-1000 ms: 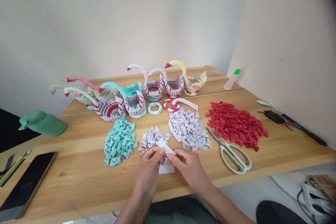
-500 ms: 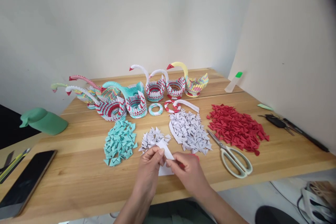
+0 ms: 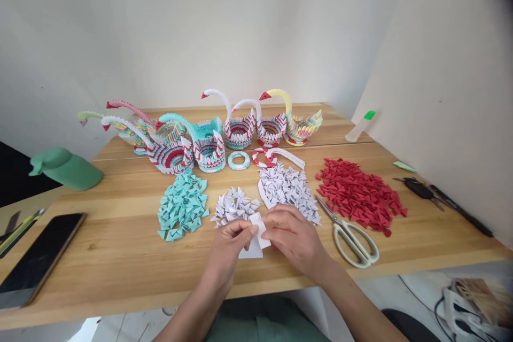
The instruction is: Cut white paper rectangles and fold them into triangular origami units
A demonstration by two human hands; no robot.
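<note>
A small folded slip of white paper [image 3: 261,231] is pinched between the thumb and fingers of my left hand [image 3: 227,250]. My right hand [image 3: 300,241] meets the slip's right edge with bent fingers; its thumb is mostly hidden. Flat white paper [image 3: 251,251] lies on the table beneath the slip. Just beyond my hands are a small heap of white folded paper triangles [image 3: 235,207] and a larger white heap [image 3: 286,189]. Something red is mostly covered by my right hand.
Teal triangles [image 3: 183,206] lie left, red triangles [image 3: 358,192] right, beside scissors [image 3: 355,240]. Behind stand several paper swans [image 3: 172,157], a teal-white ring [image 3: 239,160] and a red-white ring [image 3: 262,158]. A phone [image 3: 40,256] and green bottle [image 3: 70,169] are left; keys [image 3: 419,186] right.
My right hand has shifted its grip, its fingers now raised and bent over the slip's right edge. The slip stands more upright in my left hand. The view has tilted slightly.
</note>
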